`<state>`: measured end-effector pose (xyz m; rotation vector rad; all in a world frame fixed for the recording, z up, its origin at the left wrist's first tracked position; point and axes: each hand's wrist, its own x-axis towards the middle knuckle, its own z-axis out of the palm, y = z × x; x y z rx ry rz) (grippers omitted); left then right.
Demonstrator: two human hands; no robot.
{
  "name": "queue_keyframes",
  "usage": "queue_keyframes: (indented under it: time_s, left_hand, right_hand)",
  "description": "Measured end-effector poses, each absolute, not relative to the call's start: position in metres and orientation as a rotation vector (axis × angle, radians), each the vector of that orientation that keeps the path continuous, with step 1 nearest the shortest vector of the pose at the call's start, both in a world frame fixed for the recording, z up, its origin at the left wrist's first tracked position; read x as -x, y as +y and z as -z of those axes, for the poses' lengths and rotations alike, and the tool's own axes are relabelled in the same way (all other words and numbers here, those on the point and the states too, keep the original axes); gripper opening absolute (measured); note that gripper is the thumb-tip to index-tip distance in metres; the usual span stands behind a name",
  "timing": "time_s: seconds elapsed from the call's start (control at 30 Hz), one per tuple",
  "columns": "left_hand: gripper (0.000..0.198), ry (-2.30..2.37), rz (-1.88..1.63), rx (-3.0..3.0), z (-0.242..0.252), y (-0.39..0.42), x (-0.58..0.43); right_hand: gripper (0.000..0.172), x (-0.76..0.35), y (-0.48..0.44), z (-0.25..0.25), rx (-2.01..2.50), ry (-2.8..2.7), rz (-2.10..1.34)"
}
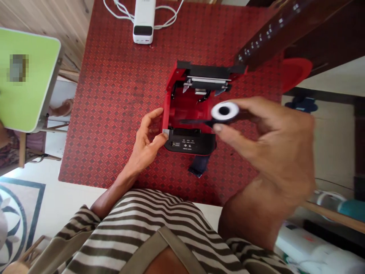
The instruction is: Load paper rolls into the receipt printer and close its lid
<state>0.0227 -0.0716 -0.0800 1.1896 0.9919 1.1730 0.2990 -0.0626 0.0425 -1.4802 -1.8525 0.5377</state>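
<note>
One view only — a camera worn on the person's head, looking forward and down from close above the left hand (146, 142) and right hand (270, 152), with the striped shirt (137, 224) along the bottom edge.

I count two bare hands, my left hand (146, 142) and my right hand (270, 148), one boxy red-and-black plastic printer (182, 110), one white paper roll (224, 111), one white rectangular power bank (144, 21), one thin white cable (171, 21), one red diamond-patterned mat (114, 114), and one green rectangular tabletop (28, 80).
</note>
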Motion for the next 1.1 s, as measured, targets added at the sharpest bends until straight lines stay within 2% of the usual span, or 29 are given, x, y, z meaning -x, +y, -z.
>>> queue_keyframes:
  time_s: [0.17,0.3,0.4,0.7,0.77,0.87,0.9,1.03,1.1]
  left_hand:
    - [0.072,0.968,-1.184,-1.196,0.085,-0.069,-0.022]
    - [0.069,0.951,-1.198,-1.218,0.086,-0.067,-0.020]
    - [0.069,0.962,-1.197,-1.232,0.086,-0.066,-0.019]
    - [0.066,0.969,-1.203,-1.246,0.085,-0.065,-0.018]
    - [0.066,0.977,-1.204,-1.247,0.084,-0.065,-0.018]
    - [0.068,0.992,-1.200,-1.256,0.085,-0.065,-0.018]
    - [0.069,0.997,-1.200,-1.254,0.085,-0.065,-0.018]
    - [0.071,1.004,-1.200,-1.231,0.086,-0.065,-0.018]
    - [0.072,1.000,-1.204,-1.223,0.085,-0.064,-0.018]
  right_hand:
    - [0.023,-0.342,-0.061,0.012,1.550,-1.354,-0.443]
    - [0.028,-0.356,-0.049,0.073,1.650,-1.282,-0.496]
    - [0.031,-0.350,-0.043,0.099,1.650,-1.303,-0.556]
    - [0.037,-0.337,-0.039,0.104,1.593,-1.416,-0.652]
    - [0.047,-0.341,-0.042,0.102,1.606,-1.432,-0.654]
    - [0.074,-0.350,-0.059,0.097,1.640,-1.391,-0.608]
    - [0.074,-0.354,-0.068,0.093,1.665,-1.363,-0.586]
    - [0.043,-0.359,-0.114,0.080,1.778,-1.315,-0.650]
    - [0.044,-0.352,-0.132,0.079,1.776,-1.337,-0.762]
